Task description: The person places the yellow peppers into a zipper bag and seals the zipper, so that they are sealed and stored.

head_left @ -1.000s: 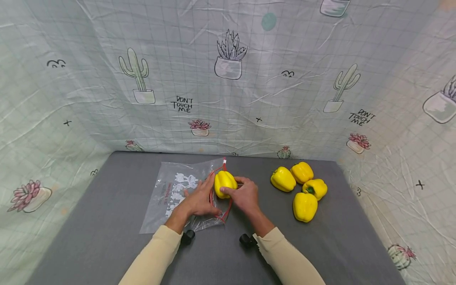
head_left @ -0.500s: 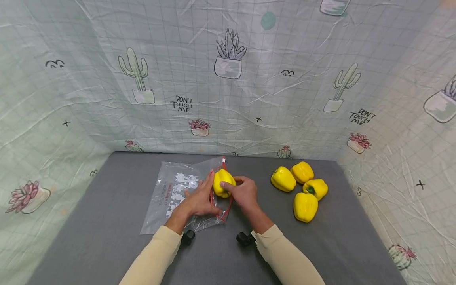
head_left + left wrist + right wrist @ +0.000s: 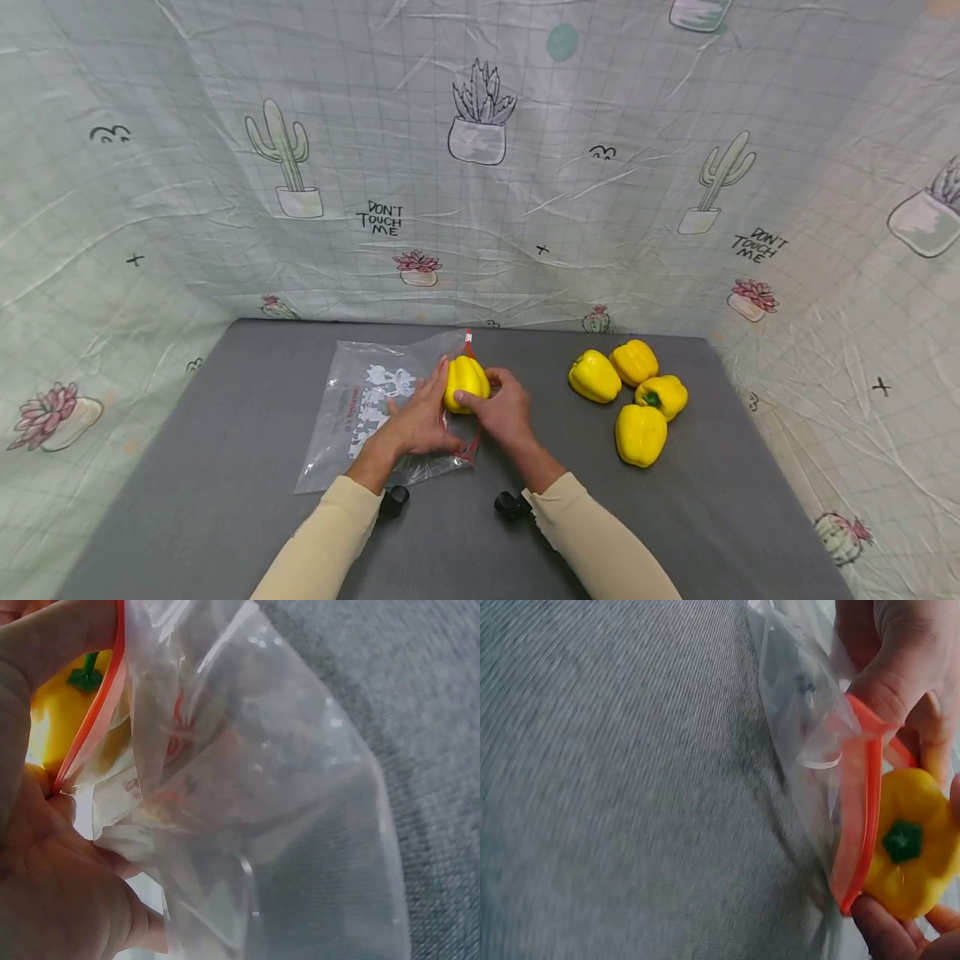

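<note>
A yellow bell pepper (image 3: 466,383) with a green stem end sits at the mouth of a clear plastic zip bag (image 3: 341,446) with a red-edged opening. My right hand (image 3: 506,408) grips it, thumb on the near side. My left hand (image 3: 416,421) holds the bag's mouth apart, its thumb and fingers spread along the lip. In the right wrist view the left thumb overlaps the red zip strip (image 3: 871,810), with the bell pepper (image 3: 915,847) just inside it. The left wrist view has the pepper (image 3: 60,720) behind the strip; the bag's body (image 3: 277,787) lies slack.
Several more yellow bell peppers (image 3: 641,436) stand grouped on the right of the grey table (image 3: 570,542). Black wrist cameras (image 3: 512,506) hang at both sleeves. A cactus-print curtain (image 3: 540,200) encloses the back and sides.
My right hand has shifted left with the bell pepper, which now sits deeper within the bag's mouth. My left hand has stayed nearly still, holding the bag.
</note>
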### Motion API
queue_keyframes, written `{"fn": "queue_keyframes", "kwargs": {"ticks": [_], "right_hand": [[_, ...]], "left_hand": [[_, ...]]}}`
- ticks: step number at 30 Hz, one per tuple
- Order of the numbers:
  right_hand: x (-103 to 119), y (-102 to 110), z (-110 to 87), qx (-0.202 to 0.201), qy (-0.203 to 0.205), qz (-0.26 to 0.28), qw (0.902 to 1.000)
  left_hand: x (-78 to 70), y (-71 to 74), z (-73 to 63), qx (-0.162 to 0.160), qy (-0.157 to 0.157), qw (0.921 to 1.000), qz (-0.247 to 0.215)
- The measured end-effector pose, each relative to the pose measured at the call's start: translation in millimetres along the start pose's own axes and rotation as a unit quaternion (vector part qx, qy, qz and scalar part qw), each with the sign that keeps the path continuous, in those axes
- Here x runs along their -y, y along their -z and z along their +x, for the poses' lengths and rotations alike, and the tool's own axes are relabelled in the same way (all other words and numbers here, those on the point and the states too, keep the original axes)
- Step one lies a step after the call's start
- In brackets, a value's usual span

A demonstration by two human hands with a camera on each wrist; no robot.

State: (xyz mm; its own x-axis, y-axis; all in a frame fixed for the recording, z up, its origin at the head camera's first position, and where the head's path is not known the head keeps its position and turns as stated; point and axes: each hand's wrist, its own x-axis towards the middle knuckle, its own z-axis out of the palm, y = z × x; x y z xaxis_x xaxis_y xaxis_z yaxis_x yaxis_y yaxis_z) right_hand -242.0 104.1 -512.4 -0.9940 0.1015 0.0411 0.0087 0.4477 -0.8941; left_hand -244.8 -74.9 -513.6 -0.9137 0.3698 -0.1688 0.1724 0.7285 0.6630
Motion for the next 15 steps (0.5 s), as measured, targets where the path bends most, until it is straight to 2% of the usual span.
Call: {"fn": "queue_keyframes", "kwargs": {"ticks": [4,7,9,11,15], "right_hand": [[-7,3,1.1,0.051,0.003,0.068,0.9964],[-13,6,4.4,0.095,-0.005,0.145,0.9848],[-15,8,6.5,0.114,-0.008,0.175,0.9779],[-14,9,8.3,0.123,-0.01,0.183,0.9754],[-10,10,9.8,0.125,-0.006,0.153,0.9803]], "left_hand": [[0.3,0.6,0.2,-0.002,-0.001,1.0,-0.003],[0.5,1.0,0.9,-0.006,-0.003,1.0,-0.001],[0.5,1.1,1.2,-0.012,-0.005,0.9999,0.002],[0.6,0.7,1.5,-0.018,-0.005,0.9998,0.003],[-0.3,0.0,1.2,-0.023,0.002,0.9997,0.007]]}}
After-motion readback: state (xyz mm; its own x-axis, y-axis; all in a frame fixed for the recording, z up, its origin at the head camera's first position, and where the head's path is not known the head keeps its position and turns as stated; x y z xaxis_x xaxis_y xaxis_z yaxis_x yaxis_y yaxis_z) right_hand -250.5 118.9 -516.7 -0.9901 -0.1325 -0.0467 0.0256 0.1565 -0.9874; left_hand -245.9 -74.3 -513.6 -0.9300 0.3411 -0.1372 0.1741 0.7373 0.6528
